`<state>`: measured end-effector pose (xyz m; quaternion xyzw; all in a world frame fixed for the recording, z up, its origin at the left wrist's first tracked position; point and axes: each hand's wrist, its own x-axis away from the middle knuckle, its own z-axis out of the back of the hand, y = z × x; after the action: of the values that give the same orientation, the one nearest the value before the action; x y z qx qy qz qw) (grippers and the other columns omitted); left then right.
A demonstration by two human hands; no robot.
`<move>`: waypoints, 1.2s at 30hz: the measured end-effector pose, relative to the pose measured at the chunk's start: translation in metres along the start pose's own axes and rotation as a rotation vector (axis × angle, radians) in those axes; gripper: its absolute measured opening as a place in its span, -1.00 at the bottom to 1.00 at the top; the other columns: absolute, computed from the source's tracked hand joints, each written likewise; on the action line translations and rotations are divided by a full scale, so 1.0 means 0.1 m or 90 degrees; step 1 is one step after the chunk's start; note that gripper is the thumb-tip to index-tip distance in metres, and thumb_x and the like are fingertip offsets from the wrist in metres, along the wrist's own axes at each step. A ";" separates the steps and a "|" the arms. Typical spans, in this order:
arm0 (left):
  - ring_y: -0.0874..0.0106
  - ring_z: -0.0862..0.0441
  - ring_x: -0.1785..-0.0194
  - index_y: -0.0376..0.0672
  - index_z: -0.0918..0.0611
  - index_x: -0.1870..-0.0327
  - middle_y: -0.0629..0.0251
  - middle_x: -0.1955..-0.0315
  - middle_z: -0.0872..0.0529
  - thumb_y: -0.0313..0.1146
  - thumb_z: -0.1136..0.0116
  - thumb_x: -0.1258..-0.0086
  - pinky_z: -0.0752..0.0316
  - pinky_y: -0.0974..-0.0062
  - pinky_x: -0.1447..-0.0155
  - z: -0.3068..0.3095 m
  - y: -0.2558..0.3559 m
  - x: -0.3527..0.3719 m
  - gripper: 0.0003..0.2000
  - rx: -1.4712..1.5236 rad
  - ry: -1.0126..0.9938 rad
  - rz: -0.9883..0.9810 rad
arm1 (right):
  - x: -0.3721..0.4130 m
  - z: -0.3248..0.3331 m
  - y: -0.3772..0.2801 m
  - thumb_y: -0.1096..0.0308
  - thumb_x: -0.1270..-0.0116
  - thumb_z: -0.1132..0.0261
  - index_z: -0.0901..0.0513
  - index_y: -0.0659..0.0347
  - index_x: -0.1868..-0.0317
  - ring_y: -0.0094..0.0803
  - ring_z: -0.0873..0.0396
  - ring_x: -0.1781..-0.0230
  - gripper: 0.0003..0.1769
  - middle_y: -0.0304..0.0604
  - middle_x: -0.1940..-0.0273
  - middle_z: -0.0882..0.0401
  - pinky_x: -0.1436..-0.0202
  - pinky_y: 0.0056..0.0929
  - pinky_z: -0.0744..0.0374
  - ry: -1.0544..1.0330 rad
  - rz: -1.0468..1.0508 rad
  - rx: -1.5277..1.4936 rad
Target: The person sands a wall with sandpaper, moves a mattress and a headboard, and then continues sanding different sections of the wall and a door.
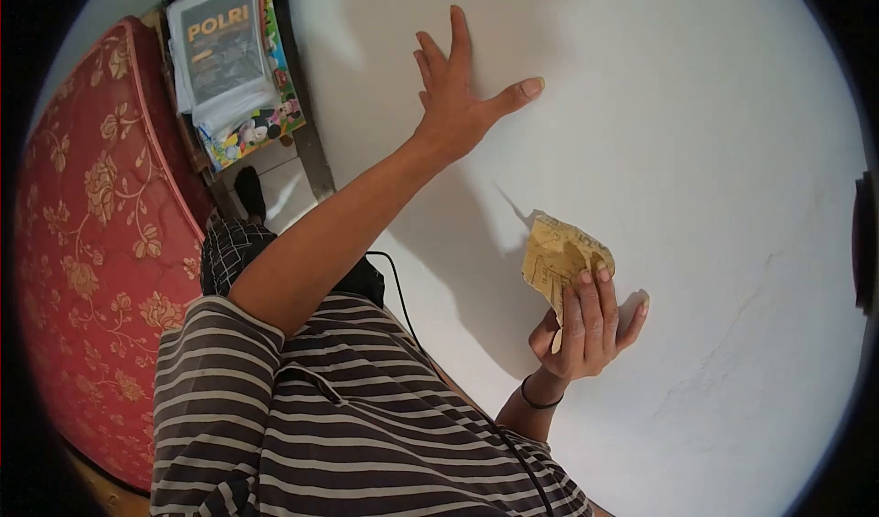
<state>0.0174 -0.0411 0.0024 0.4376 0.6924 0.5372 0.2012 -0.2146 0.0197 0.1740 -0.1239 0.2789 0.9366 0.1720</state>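
My left hand [455, 105] lies against the white wall [714, 132], its fingers and thumb spread and nothing in it. Lower and to the right, my right hand [591, 325] grips a torn, yellow-brown piece of sandpaper [558, 247] with print on its back. The fingers press over its near edge, with the thumb on the left side. Its upper part sticks out beyond the fingertips, and it sits at the wall's surface; whether its whole face touches cannot be told. A dark band circles my right wrist.
A red cushioned piece with gold flowers [101, 242] stands on the left. Beside it, a small rack holds papers and a book marked POLRI [220, 45]. A black cable [396, 283] runs down over my striped shirt. Something dark [864, 242] shows at the right edge.
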 end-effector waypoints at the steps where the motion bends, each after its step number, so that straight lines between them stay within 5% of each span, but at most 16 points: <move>1: -0.38 0.69 -0.61 -0.08 0.37 -0.68 -0.52 -0.55 0.52 0.56 -0.33 -0.03 0.37 -0.59 -0.46 0.00 0.00 0.00 0.45 0.001 0.002 0.000 | -0.02 0.01 -0.01 0.39 -0.31 -0.16 -0.77 0.07 0.05 -0.17 -0.77 -0.14 -0.70 -0.24 -0.03 -0.82 -0.62 0.28 -0.15 -0.001 0.001 0.002; 36: -0.35 0.64 -0.63 0.02 0.46 -0.66 -0.42 -0.58 0.54 0.55 -0.43 0.08 0.31 -0.58 -0.50 -0.04 0.18 -0.07 0.54 -0.007 -0.008 0.075 | -0.03 0.00 0.00 0.49 -0.15 -0.22 -0.77 0.10 0.11 -0.22 -0.76 -0.13 -0.69 -0.23 0.00 -0.83 -0.62 0.19 -0.20 0.022 -0.009 0.012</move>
<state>0.0253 -0.0486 0.0185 0.4801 0.6609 0.5494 0.1759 -0.2122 0.0193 0.1747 -0.1404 0.2894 0.9305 0.1751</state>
